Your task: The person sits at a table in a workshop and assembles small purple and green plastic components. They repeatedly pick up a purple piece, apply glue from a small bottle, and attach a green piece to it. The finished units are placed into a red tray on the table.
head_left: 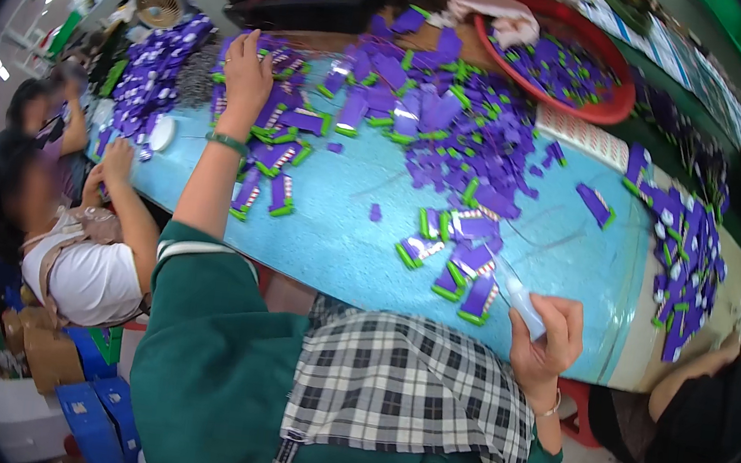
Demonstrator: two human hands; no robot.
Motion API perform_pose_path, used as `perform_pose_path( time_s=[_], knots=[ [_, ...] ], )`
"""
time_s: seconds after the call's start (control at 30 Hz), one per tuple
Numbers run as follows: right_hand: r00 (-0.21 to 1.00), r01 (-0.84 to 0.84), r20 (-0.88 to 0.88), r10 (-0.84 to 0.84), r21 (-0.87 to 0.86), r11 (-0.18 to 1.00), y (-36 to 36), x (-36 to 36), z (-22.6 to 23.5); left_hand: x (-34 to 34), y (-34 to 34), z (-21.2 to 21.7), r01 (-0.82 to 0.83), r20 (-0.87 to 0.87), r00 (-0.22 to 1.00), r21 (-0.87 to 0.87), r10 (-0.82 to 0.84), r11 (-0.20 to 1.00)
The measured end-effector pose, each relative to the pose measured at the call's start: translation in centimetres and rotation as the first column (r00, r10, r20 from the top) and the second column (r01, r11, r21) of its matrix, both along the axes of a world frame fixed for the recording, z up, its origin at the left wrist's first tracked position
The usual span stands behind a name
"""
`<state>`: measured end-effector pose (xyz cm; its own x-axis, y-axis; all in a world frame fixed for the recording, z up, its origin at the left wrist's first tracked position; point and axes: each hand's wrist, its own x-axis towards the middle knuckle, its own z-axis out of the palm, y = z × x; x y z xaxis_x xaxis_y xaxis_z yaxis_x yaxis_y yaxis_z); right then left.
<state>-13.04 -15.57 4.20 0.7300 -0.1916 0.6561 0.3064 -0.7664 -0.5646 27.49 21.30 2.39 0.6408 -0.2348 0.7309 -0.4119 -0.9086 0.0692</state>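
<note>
My left hand (246, 77) reaches to the far left over a heap of purple pieces with green ends (280, 154). Its fingers look apart, and I see nothing held in them. Near the front edge, my right hand (550, 339) is closed round a small translucent squeeze bottle (525, 306). The bottle's narrow tip slants up and left towards a loose cluster of purple-and-green pieces with pale dotted strips (475, 261). Farther back lies a big pile of small purple parts (484, 134), some with green ends.
A red basin (622, 103) of purple parts, with a pale cloth on its rim, stands at the back. More purple pieces lie at right (686, 261) and far left (155, 62). People sit on both sides of the blue tabletop (343, 228). Boxes (89, 414) stand at lower left.
</note>
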Motion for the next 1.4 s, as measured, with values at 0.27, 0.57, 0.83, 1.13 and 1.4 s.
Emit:
perform_pose_path(
  time_s=[0.27,0.57,0.83,1.13,1.4],
  knots=[
    [0.993,-0.086,0.084,0.085,0.010,0.996,0.0,0.4,-0.8,-23.1,-16.2,-1.9,0.628,-0.457,0.651,-0.124,-0.606,0.768],
    [0.992,-0.041,0.119,0.035,0.047,0.998,-0.7,-1.2,-1.0,-24.0,-23.0,-3.1,0.668,-0.541,0.666,0.125,-0.514,0.734],
    [0.994,-0.014,0.106,0.006,0.075,0.997,-1.7,-2.4,-1.7,-25.0,-23.2,-3.6,0.641,-0.475,0.735,0.254,-0.483,0.725],
    [0.986,0.016,0.164,-0.030,0.089,0.996,-2.3,-2.6,-2.0,-22.9,-18.8,-0.7,0.424,-0.462,0.501,-0.606,-0.732,0.673],
    [0.985,-0.025,0.175,0.010,0.082,0.996,-2.0,-1.9,-1.7,-23.6,-18.0,-3.0,0.707,-0.622,0.502,-0.105,-0.601,0.699]
  ],
)
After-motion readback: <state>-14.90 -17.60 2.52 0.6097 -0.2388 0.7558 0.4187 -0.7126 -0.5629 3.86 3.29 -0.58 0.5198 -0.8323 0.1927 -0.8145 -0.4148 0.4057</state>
